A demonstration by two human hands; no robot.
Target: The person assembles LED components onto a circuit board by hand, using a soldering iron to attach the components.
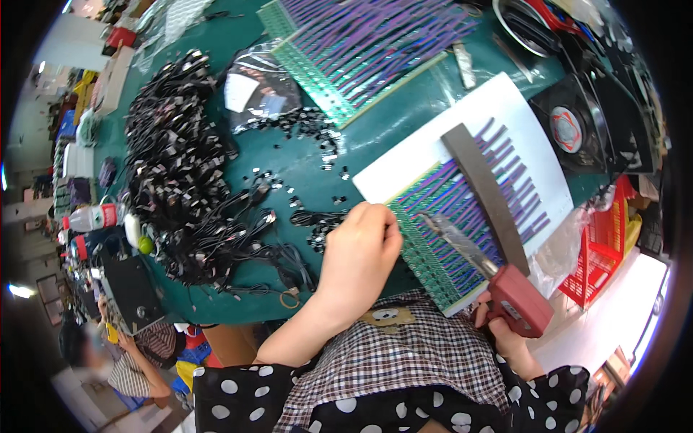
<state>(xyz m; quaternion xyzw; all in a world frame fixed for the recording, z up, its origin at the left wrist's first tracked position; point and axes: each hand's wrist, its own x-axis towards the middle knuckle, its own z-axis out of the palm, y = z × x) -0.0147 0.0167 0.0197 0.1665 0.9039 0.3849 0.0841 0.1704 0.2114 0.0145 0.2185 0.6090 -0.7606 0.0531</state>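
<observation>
My left hand (pixel 361 249) is closed, thumb and fingers pressed together, at the left corner of a green circuit board panel (pixel 421 252). What it pinches, if anything, is hidden. Rows of purple and blue wires (pixel 455 216) run from the panel, and a dark flat bar (pixel 485 184) lies across them. Below the panel's right side, my right hand (pixel 505 338) grips a red soldering gun (pixel 521 302). Its metal shaft slants up and left over the board, with the tip near the panel's upper rows. A white sheet (pixel 415 162) lies beneath panel and wires.
A large heap of black cables (pixel 177 159) covers the left of the green table (pixel 263 162). Small black connectors (pixel 310 126) lie scattered beside a clear bag (pixel 260 90). Another wired panel (pixel 332 97) sits at the back. A black fan (pixel 570 130) and red crate (pixel 595 249) stand right.
</observation>
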